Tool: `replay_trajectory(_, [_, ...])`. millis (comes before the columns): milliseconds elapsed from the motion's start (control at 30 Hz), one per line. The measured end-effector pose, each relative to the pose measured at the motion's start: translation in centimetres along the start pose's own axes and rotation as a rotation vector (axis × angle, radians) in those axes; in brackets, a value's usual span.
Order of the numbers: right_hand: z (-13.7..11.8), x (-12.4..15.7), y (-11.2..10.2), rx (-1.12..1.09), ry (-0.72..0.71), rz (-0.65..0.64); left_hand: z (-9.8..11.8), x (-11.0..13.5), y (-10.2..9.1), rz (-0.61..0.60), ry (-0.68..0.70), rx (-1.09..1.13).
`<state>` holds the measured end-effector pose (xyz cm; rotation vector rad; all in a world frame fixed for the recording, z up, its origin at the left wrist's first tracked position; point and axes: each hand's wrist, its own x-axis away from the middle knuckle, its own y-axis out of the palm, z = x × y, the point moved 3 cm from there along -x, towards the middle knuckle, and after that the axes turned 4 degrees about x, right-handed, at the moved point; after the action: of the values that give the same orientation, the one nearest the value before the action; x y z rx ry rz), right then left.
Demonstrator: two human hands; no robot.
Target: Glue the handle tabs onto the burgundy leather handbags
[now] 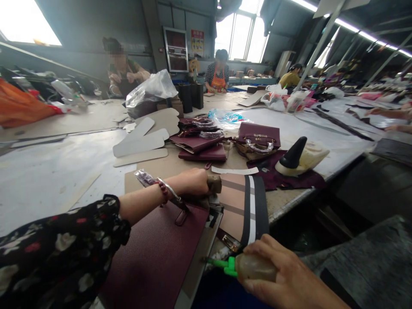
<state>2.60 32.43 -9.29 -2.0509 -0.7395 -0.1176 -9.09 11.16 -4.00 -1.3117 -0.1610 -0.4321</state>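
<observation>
My left hand (193, 181) is closed in a fist around a small brown wooden tool (214, 183), pressing down at the top edge of a burgundy leather handbag (154, 253) that lies in front of me. A striped tan, black and white panel (244, 206) folds out of the bag to the right. My right hand (283, 274) sits low at the front, closed around a small cloudy bottle (254, 267) with a green nozzle (222, 264) that points left at the bag's edge. A beaded bracelet circles my left wrist.
Further burgundy bags (199, 143) and one with a wrapped handle (259, 137) lie mid-table, beside grey card patterns (141, 139) and a black cone on a cream base (298, 156). Several other people work at the far benches. The table edge runs to my right.
</observation>
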Motion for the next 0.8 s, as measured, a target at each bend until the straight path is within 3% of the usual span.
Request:
replay_trajectory(200, [1.6, -0.8, -1.6, 0.080, 0.051, 0.205, -0.2, 0.0, 0.0, 0.018, -0.010, -0.035])
replay_trajectory(467, [-0.5, 1.3, 2.3, 0.006, -0.010, -0.052, -0.1, -0.1, 0.1, 0.026, 0.007, -0.045])
replay_trajectory(533, [-0.5, 1.4, 2.3, -0.006, -0.007, -0.043, -0.2, -0.2, 0.2, 0.031, 0.013, -0.051])
replay_trajectory(700, [0.5, 0.9, 1.0, 0.050, 0.027, 0.149, -0.5, -0.2, 0.5, 0.028, -0.006, -0.043])
replay_trajectory(800, [-0.1, 1.2, 1.7, 0.030, 0.012, 0.071, -0.5, -0.2, 0.3, 0.040, 0.007, -0.037])
